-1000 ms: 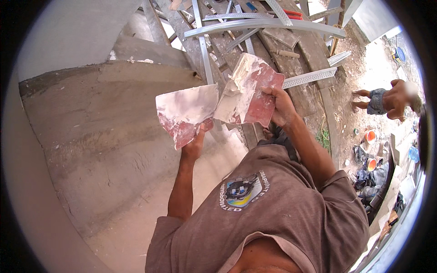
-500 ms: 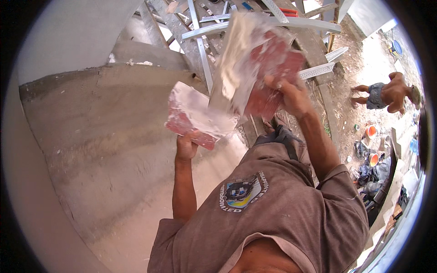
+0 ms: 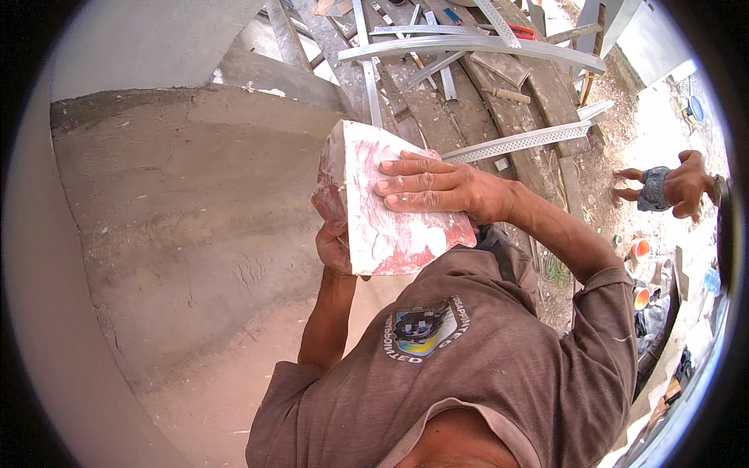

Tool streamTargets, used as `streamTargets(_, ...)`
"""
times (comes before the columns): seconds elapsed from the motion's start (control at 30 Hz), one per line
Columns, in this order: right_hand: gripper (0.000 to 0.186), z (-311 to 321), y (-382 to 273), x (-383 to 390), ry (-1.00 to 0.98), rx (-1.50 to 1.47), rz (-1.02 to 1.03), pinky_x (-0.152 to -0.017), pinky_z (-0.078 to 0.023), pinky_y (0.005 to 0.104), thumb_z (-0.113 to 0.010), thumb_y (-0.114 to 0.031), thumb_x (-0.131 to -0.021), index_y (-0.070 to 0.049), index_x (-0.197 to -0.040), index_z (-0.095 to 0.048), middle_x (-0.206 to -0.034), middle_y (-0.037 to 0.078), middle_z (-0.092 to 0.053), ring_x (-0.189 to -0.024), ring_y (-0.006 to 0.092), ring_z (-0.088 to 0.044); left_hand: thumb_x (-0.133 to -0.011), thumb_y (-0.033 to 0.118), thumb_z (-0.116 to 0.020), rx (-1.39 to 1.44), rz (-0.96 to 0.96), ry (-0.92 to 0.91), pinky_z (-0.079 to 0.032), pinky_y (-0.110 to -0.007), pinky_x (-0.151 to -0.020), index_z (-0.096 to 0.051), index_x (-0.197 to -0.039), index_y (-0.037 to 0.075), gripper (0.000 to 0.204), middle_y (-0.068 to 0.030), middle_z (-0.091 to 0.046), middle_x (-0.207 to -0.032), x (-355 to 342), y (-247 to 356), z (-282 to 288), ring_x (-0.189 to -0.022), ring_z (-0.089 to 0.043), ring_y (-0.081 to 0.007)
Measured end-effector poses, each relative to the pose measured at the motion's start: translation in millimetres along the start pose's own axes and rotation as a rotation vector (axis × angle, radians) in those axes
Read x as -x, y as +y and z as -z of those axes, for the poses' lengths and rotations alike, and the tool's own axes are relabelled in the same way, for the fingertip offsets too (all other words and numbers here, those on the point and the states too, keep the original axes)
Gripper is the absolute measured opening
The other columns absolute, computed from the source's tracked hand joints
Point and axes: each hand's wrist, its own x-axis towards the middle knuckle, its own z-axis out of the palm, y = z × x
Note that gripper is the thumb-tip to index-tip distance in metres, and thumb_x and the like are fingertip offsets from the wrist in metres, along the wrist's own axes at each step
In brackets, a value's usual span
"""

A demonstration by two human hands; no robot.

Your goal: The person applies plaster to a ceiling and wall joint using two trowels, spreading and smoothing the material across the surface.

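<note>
the upper board, a flat red sheet smeared with white paste, is in front of the chest, tilted, its streaked face turned to the wearer. it overlaps a second, lower board, which shows only as a reddish strip along the left. the left hand is curled closed around the near left end of the lower board. the right hand lies across the upper board from the right, fingers nearly straight and close together; its thumb is hidden, so i cannot tell whether it grips or only presses.

the step in hand looks like working paste between the two boards. the next move seems to call for a steady left grip and an even slant, so that paste does not slide off.

in the earlier frame the boards were fanned out, the right one showing a thick cream layer with the right thumb on top; now that board is turned over, fingers on its face, and hides most of the other.

farther off, a perforated metal strip lies on wooden planks.
</note>
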Motion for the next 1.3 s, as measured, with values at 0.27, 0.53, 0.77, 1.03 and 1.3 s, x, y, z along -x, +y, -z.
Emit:
streamTargets(0.27, 0.062, -0.3, 13.4, -1.4, -0.036, 0.096, 0.001, -0.118, -0.023, 0.0517, -0.065, -0.024, -0.082, -0.014, -0.141, -0.05, -0.149, 0.004, -0.044, -0.143, 0.0279, -0.032, -0.08, 0.005, -0.049, -0.03, -0.061, 0.183, -0.047, -0.052, -0.102, -0.031, -0.144, -0.001, 0.067, -0.0249, -0.054, -0.131, 16.4, 6.4, -15.5, -0.118, -0.058, -0.0371)
streamTargets(0.53, 0.067, -13.8, 36.5, 3.8, 0.026, 0.157, -0.066, -0.118, -0.027, 0.0497, -0.067, -0.023, -0.08, -0.016, -0.143, -0.047, -0.15, 0.003, -0.043, -0.142, 0.0279, -0.034, -0.08, 0.006, -0.056, -0.199, -0.118, 0.19, -0.047, -0.051, -0.1, -0.045, -0.134, -0.004, 0.056, -0.0196, -0.059, -0.126, 32.1, 20.6, -3.2, -0.113, -0.061, -0.0356)
streamTargets(0.77, 0.064, -35.7, 58.7, 36.0, -0.052, 0.383, -0.45, -0.112, -0.035, 0.0435, -0.06, -0.006, -0.085, -0.013, -0.146, -0.042, -0.149, 0.01, -0.043, -0.136, 0.0335, -0.041, -0.079, 0.004, -0.054, -0.272, -0.215, 0.191, -0.047, -0.053, -0.101, -0.045, -0.135, 0.001, 0.057, -0.0157, -0.059, -0.127, 37.6, 34.8, -27.2, -0.116, -0.058, -0.0363)
streamTargets(1.03, 0.07, 8.6, -13.3, 17.5, 0.297, -0.115, -0.572, -0.107, -0.039, 0.0442, -0.046, 0.009, -0.075, -0.003, -0.144, -0.039, -0.138, 0.025, -0.051, -0.126, 0.0406, -0.05, -0.098, 0.032, -0.054, -0.728, -0.329, 0.493, -0.046, -0.046, -0.099, -0.043, -0.138, 0.004, 0.051, -0.0118, -0.056, -0.13, 17.1, 44.5, -40.6, -0.118, -0.057, -0.0278)
streamTargets(1.3, 0.07, 19.6, -26.6, -18.3, 0.267, -0.148, -0.497, -0.106, -0.039, 0.0449, -0.048, 0.01, -0.076, -0.002, -0.144, -0.04, -0.138, 0.026, -0.05, -0.128, 0.0412, -0.048, -0.099, 0.05, -0.046, -0.95, -0.316, 0.491, -0.041, -0.044, -0.105, -0.031, -0.146, 0.005, 0.067, -0.0114, -0.044, -0.142, -23.5, 0.1, -55.6, -0.128, -0.048, -0.0268)
